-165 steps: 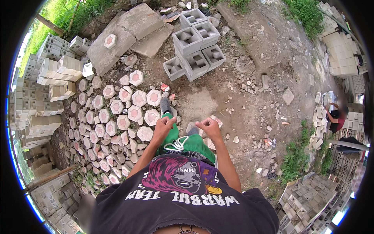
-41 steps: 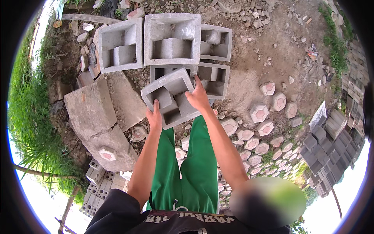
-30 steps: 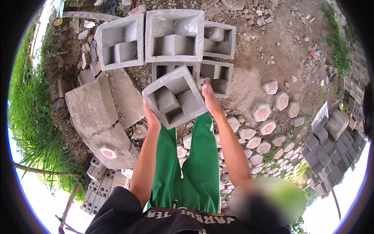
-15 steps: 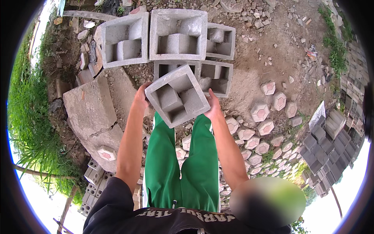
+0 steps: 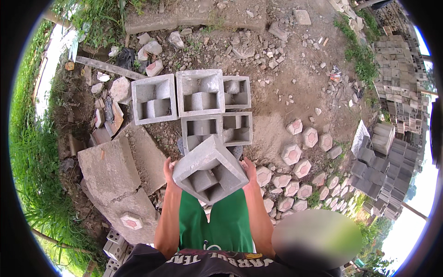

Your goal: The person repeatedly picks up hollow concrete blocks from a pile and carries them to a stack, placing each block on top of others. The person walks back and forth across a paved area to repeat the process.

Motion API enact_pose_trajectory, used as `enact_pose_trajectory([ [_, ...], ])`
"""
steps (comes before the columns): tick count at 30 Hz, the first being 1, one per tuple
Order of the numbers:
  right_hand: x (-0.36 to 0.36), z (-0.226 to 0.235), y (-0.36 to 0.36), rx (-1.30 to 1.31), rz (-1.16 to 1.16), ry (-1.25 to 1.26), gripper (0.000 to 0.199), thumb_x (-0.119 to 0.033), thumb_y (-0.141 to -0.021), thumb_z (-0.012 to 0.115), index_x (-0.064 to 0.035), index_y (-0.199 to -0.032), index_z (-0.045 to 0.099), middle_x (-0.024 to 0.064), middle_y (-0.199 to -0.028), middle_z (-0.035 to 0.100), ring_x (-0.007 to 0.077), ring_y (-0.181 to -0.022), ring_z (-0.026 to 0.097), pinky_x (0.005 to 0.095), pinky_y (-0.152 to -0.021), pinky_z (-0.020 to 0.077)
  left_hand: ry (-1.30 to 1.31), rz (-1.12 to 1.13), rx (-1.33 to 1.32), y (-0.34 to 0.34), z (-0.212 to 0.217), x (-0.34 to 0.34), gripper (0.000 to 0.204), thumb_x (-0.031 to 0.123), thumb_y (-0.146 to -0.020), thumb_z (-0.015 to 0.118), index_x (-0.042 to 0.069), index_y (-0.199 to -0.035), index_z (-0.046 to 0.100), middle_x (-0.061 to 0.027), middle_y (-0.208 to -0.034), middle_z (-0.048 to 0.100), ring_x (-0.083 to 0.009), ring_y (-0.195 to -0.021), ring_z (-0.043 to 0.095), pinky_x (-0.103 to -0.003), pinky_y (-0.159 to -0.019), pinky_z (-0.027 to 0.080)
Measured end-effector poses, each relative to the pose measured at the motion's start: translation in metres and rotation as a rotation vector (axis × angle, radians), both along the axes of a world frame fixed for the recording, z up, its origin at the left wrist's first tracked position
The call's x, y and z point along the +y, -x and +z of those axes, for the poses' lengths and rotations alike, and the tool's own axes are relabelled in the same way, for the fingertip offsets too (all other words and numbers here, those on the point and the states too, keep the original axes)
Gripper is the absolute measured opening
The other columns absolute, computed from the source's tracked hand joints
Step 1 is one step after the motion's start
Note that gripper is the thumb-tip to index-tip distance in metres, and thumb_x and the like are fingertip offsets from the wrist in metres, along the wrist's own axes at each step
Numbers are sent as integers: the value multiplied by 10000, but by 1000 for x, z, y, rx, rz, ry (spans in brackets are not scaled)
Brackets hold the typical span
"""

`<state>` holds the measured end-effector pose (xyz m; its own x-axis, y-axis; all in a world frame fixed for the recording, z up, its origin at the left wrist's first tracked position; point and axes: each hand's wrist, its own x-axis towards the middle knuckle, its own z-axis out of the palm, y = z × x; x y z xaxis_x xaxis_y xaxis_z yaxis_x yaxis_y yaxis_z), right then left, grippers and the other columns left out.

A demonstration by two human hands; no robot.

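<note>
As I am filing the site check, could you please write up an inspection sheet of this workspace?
Surface: dirt ground, strewn with stones
Handled things: gray hollow block, held at an angle; five similar blocks beyond it
Clutter: rubble, a narrow plank, hexagonal pavers
Hands: left hand and right hand hold the block from opposite sides
Cables: nothing seen
Surroundings: green plants left, stacked blocks right

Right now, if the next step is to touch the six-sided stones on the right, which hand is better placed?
Probably the right hand: it is nearer those six-sided stones. The left hand is across the gray block, farther away. Both hands hold the block, so neither is free.
</note>
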<state>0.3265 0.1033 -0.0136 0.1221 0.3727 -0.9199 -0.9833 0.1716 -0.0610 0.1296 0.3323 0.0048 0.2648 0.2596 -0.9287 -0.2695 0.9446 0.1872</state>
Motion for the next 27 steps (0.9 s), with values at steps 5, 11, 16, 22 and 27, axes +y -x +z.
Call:
enact_pose_trajectory([
  [5, -34, 79, 56, -47, -404, -253, 641, -532, -859, 468, -8, -1224, 515, 181, -1164, 594, 317, -1036, 585, 428, -931, 443, 116, -3, -221, 30, 46, -37, 587, 601, -783, 564, 22, -867, 616, -129, -873, 658, -261, -789, 633, -384, -785, 520],
  [11, -56, 106, 72, -357, -458, -310, 461, -381, -841, 487, -90, -1194, 538, 115, -1100, 617, 279, -957, 597, 395, -854, 477, 138, -276, -424, 6, 73, -32, 861, 694, -745, 494, 11, -1268, 491, -172, -1214, 572, -333, -1094, 547, -446, -990, 401],
  [16, -61, 172, 68, -421, -593, -222, 248, -371, -835, 530, -137, -860, 607, 64, -824, 639, 216, -773, 608, 372, -734, 494, 39, -405, -569, -42, 127, -18, 803, 686, -731, 510, -11, -1127, 573, -158, -1088, 623, -311, -981, 596, -422, -919, 453],
  [22, -96, 212, 36, -532, -717, -169, 307, -433, -842, 563, -134, -772, 562, 13, -690, 564, 177, -668, 554, 331, -647, 456, -52, -478, -591, -89, 192, -45, 722, 637, -717, 570, -21, -1013, 614, -150, -992, 646, -301, -879, 616, -395, -832, 496],
  [27, -123, 284, 5, -529, -710, -34, 328, -456, -829, 581, -129, -808, 565, 7, -709, 548, 157, -674, 550, 302, -623, 444, -103, -553, -538, -111, 166, -79, 612, 589, -737, 564, 14, -936, 628, -122, -916, 658, -293, -841, 619, -389, -790, 504],
])
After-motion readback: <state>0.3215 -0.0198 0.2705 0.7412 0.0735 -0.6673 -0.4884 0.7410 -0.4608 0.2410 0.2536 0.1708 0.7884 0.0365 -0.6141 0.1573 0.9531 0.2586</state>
